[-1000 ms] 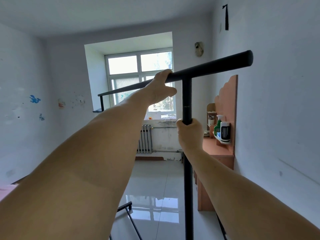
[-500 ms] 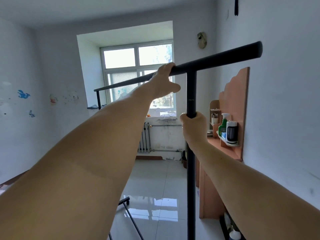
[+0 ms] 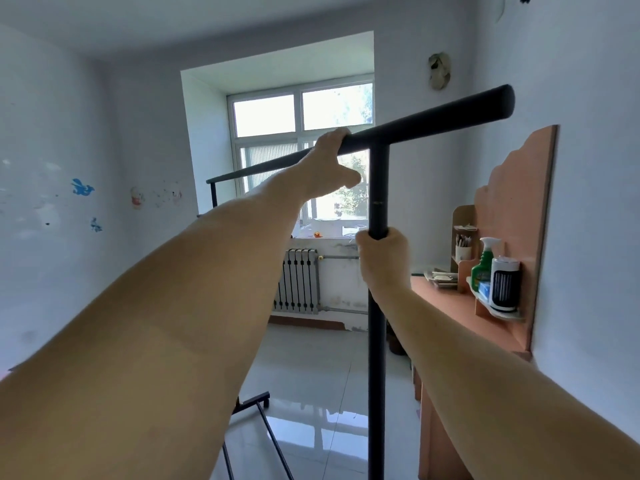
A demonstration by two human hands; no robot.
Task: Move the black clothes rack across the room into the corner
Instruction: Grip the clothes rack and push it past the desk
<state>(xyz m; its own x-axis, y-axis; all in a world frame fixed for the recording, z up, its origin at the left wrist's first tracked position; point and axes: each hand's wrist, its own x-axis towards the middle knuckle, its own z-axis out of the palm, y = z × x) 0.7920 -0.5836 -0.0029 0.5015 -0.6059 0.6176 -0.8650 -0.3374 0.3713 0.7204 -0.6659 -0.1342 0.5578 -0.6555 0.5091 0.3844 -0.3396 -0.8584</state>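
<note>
The left hand [image 3: 325,164] hooks its fingers over the rack's [image 3: 377,358] top bar at 12 o'clock. The right hand [image 3: 381,258] is wrapped tight round the upright post, desk [image 3: 446,299] at 3 o'clock.

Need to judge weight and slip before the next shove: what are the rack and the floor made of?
Rack: looks like round metal tubing with a matte black coating, thin, even, no grain; could be steel, cannot tell. Both hands, left and right, grip it. Floor: glossy pale tile, with mirror-like window reflections and faint joint lines, so likely slick.

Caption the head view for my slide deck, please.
Left hand on the black clothes rack's top bar, right hand gripping its upright.
</note>
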